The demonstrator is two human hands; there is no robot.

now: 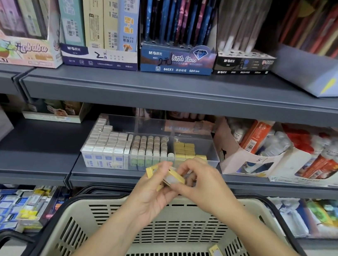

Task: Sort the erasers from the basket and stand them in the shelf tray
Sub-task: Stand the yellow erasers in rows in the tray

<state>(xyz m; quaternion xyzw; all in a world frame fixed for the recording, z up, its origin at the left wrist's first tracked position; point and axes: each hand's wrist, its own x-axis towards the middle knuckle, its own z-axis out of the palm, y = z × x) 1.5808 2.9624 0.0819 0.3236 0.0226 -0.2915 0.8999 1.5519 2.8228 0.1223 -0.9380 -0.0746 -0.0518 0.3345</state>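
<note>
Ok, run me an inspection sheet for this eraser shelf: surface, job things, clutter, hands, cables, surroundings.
Surface: grey shelf carrying the clear tray.
Job's things: tray holds standing white erasers, green-ended erasers and yellow erasers; one loose eraser lies in the basket.
Clutter: nothing seen.
Grippers: left hand and right hand together pinch the held erasers in front of the tray.
Cables: nothing seen.
Surroundings: pencil boxes above, glue boxes right of the tray.
</note>
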